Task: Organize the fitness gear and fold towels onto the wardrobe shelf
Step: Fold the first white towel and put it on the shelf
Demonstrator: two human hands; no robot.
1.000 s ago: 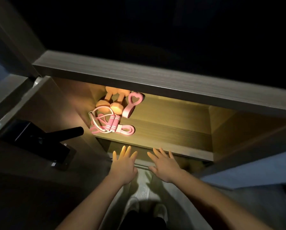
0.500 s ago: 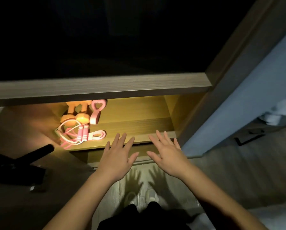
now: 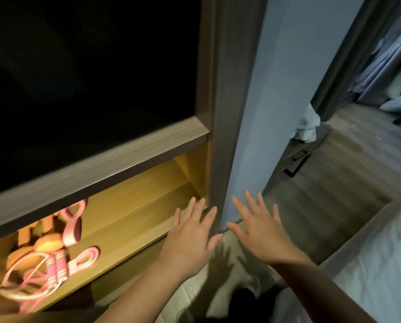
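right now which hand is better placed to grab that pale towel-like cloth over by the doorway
Probably the right. The right hand, open and empty, is already past the wardrobe's side panel, on the side where the pale cloth lies. The left hand, also empty, hangs in front of the lit shelf.

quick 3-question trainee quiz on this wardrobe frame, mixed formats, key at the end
1. True or false: the left hand is holding a towel.
2. Multiple choice: the pink jump rope lies (A) on the lit shelf, at its left end, (B) on the floor, (C) on the bed.
3. Fill in: both the left and the right hand are ____, fingers spread.

Key: 1 false; 2 A; 3 open
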